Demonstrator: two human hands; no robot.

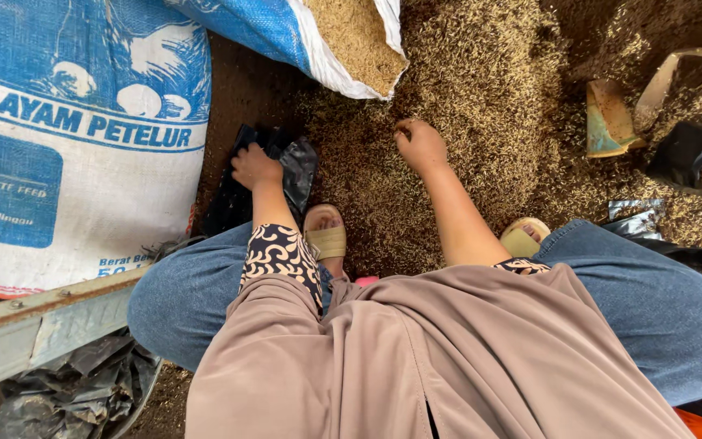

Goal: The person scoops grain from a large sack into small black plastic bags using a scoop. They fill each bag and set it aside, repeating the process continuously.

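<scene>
- left hand is curled shut, pinching the edge of a black plastic bag that lies flat on the ground, knuckles up so can't see the fingertips themselves
- right hand is down in the rice husk pile, fingers bent in loosely like a half scoop, pressing into the husks; can't tell if it's actually got any in the palm
- the two hands are near each other, bag on the left side, loose husks spread to the right and up top
- both forearms bare, w/ black-and-cream patterned cuffs under a taupe overgarment, blue jeans at the knees
- tan sandal just below the bag, between the arms; 2nd sandal peeks out by the right knee
- open blue-and-white woven sack at the top, mouth facing the pile, full of the same husks
- big printed feed sack fills the left side
- grey metal rail bottom left w/ crumpled black plastic under it
- teal-and-tan scoop-like thing half buried at far right, next to more dark plastic
</scene>
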